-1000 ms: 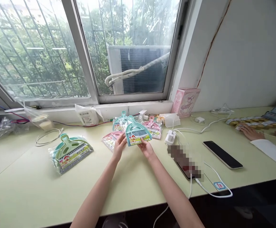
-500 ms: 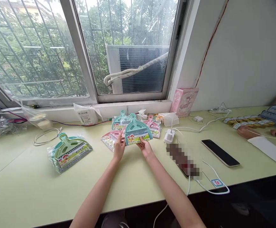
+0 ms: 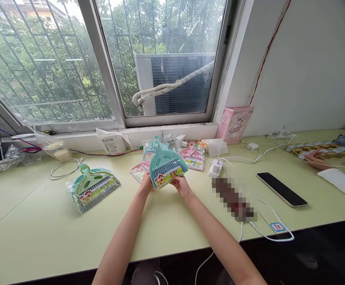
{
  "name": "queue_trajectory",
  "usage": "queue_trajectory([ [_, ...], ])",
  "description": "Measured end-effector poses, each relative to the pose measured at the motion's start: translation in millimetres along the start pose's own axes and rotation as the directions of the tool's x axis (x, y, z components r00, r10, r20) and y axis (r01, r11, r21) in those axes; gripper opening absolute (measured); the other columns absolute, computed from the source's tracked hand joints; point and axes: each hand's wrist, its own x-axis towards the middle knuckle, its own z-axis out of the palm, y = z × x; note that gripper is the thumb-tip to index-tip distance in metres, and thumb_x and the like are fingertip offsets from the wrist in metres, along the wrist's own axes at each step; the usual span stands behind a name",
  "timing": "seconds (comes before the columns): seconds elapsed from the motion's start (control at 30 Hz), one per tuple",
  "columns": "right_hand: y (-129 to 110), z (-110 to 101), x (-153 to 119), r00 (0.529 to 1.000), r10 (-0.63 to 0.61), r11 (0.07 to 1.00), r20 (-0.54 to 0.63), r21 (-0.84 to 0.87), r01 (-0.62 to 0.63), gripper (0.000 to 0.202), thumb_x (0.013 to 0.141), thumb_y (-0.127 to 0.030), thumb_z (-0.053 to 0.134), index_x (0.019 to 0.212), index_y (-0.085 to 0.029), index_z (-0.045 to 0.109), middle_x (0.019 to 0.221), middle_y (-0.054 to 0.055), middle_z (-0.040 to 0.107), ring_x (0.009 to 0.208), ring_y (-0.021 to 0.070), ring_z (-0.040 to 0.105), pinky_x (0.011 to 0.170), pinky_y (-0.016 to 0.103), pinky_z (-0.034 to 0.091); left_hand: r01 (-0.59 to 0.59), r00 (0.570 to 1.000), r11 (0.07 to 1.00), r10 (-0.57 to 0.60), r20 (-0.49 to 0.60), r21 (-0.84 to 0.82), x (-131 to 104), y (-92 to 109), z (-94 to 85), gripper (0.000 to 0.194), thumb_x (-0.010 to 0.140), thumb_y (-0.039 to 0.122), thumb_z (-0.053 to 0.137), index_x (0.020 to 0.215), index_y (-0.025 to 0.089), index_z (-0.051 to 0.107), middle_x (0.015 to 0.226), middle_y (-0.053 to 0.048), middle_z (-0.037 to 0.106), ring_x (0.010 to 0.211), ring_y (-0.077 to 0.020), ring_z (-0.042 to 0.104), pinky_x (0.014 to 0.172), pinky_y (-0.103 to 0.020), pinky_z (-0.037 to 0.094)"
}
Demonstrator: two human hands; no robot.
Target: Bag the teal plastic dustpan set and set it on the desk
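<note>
Left hand (image 3: 146,183) and right hand (image 3: 181,185) pinch the lower edge of the green dustpan (image 3: 164,155), left of the white charger (image 3: 216,169). Support both sides evenly; press the right thumb (image 3: 173,175) lightly against the label (image 3: 161,180) to help secure the brush (image 3: 168,167).

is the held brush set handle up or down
Handle up: the left hand and right hand hold the brush set low, with its handle above its label.

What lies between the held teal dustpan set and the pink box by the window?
In the head view, a pink packaged set lies beside the teal dustpan set, then a white paper-like item nearer the pink box.
</note>
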Motion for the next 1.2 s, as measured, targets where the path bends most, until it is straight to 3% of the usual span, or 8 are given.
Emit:
queue_trajectory([
  [0.1, 2.8, 0.5, -1.5, 1.000, 0.006, 0.999, 0.021, -0.031, -0.005, 0.023, 0.069, -0.019, 0.078, 0.090, -0.016, 0.068, 0.085, 0.006, 0.076, 0.086, 0.0246, 0.073, 0.082, 0.040, 0.060, 0.058, 0.997, 0.994, -0.063, -0.053, -0.093, 1.4, -0.7, -0.5, 0.032, 0.052, 0.033, 0.081, 0.074, 0.017, 0.065, 0.068, -0.008, 0.071, 0.082, -0.0310, 0.071, 0.074, -0.043, 0.057],
  [0.23, 3.5, 0.0, -1.6, 1.000, 0.001, 1.000, 0.019, -0.029, -0.001, 0.024, 0.069, -0.019, 0.078, 0.091, -0.016, 0.068, 0.087, 0.006, 0.076, 0.087, 0.0241, 0.073, 0.081, 0.038, 0.060, 0.063, 0.996, 0.992, -0.070, -0.055, -0.110, 2.2, 2.5, -4.6, 0.029, 0.054, 0.028, 0.079, 0.077, 0.018, 0.065, 0.073, -0.008, 0.072, 0.090, -0.0322, 0.070, 0.083, -0.047, 0.056],
  [0.47, 3.0, -2.7, 2.1, 1.000, 0.014, 0.999, 0.012, -0.042, -0.014, 0.021, 0.070, -0.018, 0.076, 0.090, -0.016, 0.069, 0.088, 0.005, 0.076, 0.079, 0.0196, 0.072, 0.077, 0.033, 0.059, 0.134, 0.989, 0.977, -0.142, -0.039, -0.165, 5.1, 5.8, -10.2, 0.037, 0.074, 0.051, 0.063, 0.091, 0.019, 0.067, 0.088, -0.010, 0.074, 0.103, -0.0322, 0.066, 0.090, -0.047, 0.054],
  [0.6, 4.7, -4.2, 2.3, 0.999, 0.014, 0.998, 0.032, -0.060, -0.012, 0.022, 0.071, -0.019, 0.076, 0.091, -0.015, 0.069, 0.091, 0.006, 0.076, 0.081, 0.0198, 0.072, 0.077, 0.033, 0.059, 0.126, 0.988, 0.973, -0.141, -0.063, -0.195, 4.4, 7.4, -8.9, 0.034, 0.078, 0.048, 0.060, 0.094, 0.019, 0.067, 0.085, -0.010, 0.074, 0.096, -0.0311, 0.068, 0.088, -0.048, 0.055],
  [0.77, 3.1, -4.6, 1.3, 1.000, 0.015, 0.998, 0.027, -0.067, -0.013, 0.022, 0.071, -0.020, 0.076, 0.091, -0.016, 0.069, 0.090, 0.005, 0.076, 0.081, 0.0199, 0.073, 0.077, 0.033, 0.059, 0.110, 0.986, 0.961, -0.137, -0.091, -0.253, 0.7, 10.0, -9.0, 0.018, 0.074, 0.026, 0.063, 0.090, 0.019, 0.066, 0.073, -0.004, 0.071, 0.075, -0.0227, 0.069, 0.079, -0.039, 0.056],
  [0.93, 0.5, -4.5, 1.1, 1.000, 0.016, 0.999, 0.002, -0.045, -0.016, 0.020, 0.073, -0.018, 0.073, 0.093, -0.017, 0.068, 0.090, 0.004, 0.076, 0.081, 0.0192, 0.073, 0.076, 0.031, 0.059, 0.139, 0.985, 0.974, -0.155, -0.078, -0.180, -2.0, 11.2, -9.0, 0.036, 0.067, 0.018, 0.069, 0.103, 0.021, 0.065, 0.071, 0.000, 0.070, 0.055, -0.0151, 0.062, 0.057, -0.029, 0.051],
  [1.07, -3.5, -6.4, 2.8, 1.000, 0.024, 0.999, -0.002, -0.045, -0.024, 0.018, 0.074, -0.017, 0.073, 0.091, -0.017, 0.067, 0.087, 0.005, 0.076, 0.082, 0.0207, 0.073, 0.078, 0.034, 0.060, 0.161, 0.973, 0.967, -0.190, -0.133, -0.198, -2.1, 14.1, -9.2, 0.029, 0.079, 0.033, 0.066, 0.105, 0.020, 0.066, 0.083, -0.003, 0.072, 0.066, -0.0162, 0.067, 0.060, -0.027, 0.052],
  [1.2, -15.7, -15.9, 7.2, 0.998, 0.056, 0.996, -0.027, -0.070, -0.058, 0.018, 0.075, -0.013, 0.070, 0.092, -0.016, 0.066, 0.085, 0.005, 0.076, 0.077, 0.0196, 0.072, 0.074, 0.032, 0.060, 0.062, 0.970, 0.969, -0.115, -0.215, -0.238, -0.3, 21.6, -16.1, 0.024, 0.090, 0.035, 0.053, 0.101, 0.018, 0.067, 0.097, -0.007, 0.073, 0.077, -0.0137, 0.069, 0.067, -0.023, 0.053],
])
